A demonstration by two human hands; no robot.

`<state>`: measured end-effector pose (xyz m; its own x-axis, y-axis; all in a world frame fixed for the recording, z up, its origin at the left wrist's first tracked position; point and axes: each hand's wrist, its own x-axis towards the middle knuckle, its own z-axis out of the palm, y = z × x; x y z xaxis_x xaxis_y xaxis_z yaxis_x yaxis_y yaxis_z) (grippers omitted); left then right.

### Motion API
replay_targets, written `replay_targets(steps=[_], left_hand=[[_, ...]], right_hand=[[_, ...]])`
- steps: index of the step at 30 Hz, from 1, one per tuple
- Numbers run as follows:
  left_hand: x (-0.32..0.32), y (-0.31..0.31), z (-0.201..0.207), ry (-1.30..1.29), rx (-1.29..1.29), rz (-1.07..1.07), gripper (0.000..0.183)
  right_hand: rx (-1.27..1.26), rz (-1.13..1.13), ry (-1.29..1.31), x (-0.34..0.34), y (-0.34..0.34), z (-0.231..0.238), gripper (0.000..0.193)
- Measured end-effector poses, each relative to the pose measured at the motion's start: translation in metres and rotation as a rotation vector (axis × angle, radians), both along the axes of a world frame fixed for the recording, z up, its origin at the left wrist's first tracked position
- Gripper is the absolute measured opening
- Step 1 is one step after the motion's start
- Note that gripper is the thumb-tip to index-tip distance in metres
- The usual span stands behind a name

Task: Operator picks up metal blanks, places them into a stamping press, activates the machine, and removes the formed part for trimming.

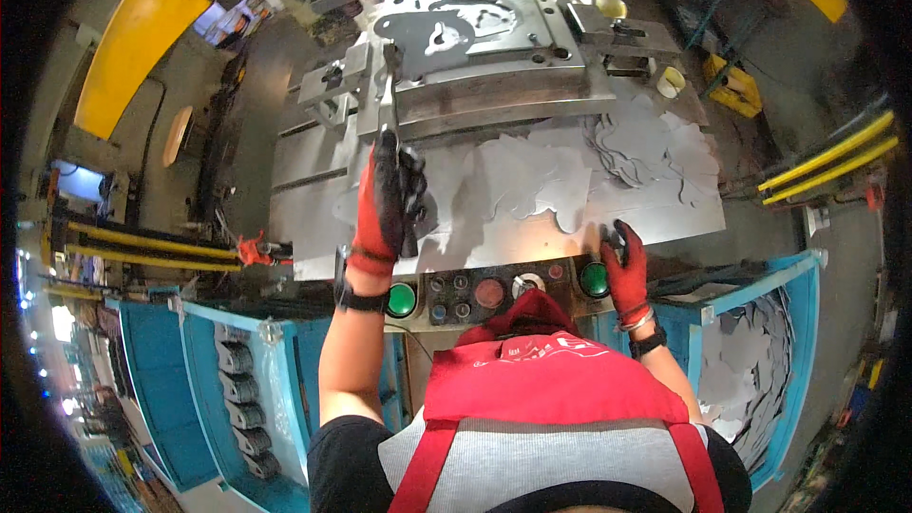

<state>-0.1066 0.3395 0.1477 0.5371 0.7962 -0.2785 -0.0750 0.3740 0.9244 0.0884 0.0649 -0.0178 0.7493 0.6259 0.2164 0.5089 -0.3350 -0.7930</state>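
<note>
My left hand, in a red and black glove, is closed round a long slim metal tool; its exact kind is unclear. The tool points away from me, its tip at the left edge of the press die. On the die lies a flat dark sheet-metal piece with a cut-out; whether the tip touches it I cannot tell. My right hand, gloved the same way, is at the front edge of the steel table. Its fingers are apart and nothing shows in them. Several thin sheet-metal scraps lie on the table.
Below the table edge sits a control panel with a left green button, a right green button and a red button. Blue bins stand either side: curved metal parts left, scrap sheets right. Yellow guard bars flank the press.
</note>
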Motion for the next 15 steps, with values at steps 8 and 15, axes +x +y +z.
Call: replay_targets(steps=[8, 15], left_hand=[[-0.114, -0.089, -0.031, 0.076, -0.098, 0.257, 0.040], [-0.156, -0.106, -0.072, 0.089, -0.153, 0.278, 0.032]], right_hand=[[-0.232, 0.286, -0.319, -0.047, 0.099, 0.024, 0.057], [-0.190, 0.279, -0.579, -0.077, 0.192, 0.008, 0.069]])
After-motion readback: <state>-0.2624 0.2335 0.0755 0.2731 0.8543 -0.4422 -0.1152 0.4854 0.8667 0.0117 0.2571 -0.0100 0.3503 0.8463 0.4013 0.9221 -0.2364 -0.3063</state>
